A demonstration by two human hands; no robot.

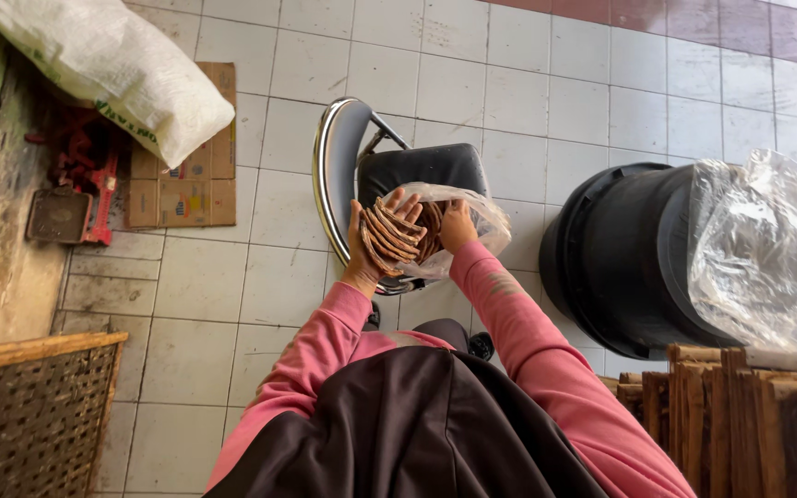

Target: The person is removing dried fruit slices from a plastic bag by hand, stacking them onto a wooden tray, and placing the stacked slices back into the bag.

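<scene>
Left hand (373, 242) grips a fanned stack of brown crackers (389, 235) just left of the clear bag (472, 226), whose mouth the right hand (457, 224) holds.

Brown, ridged flat pieces (391, 232) in a clear plastic bag (472, 221); pink sleeves (528, 323); dark brown apron (408, 424); black bucket (620, 258) with clear liner (754, 244); black-cushioned, chrome-framed chair (417, 168); white floor tiles (509, 83); white sack (113, 65); brown woven basket (34, 415); red tool (94, 175).
</scene>
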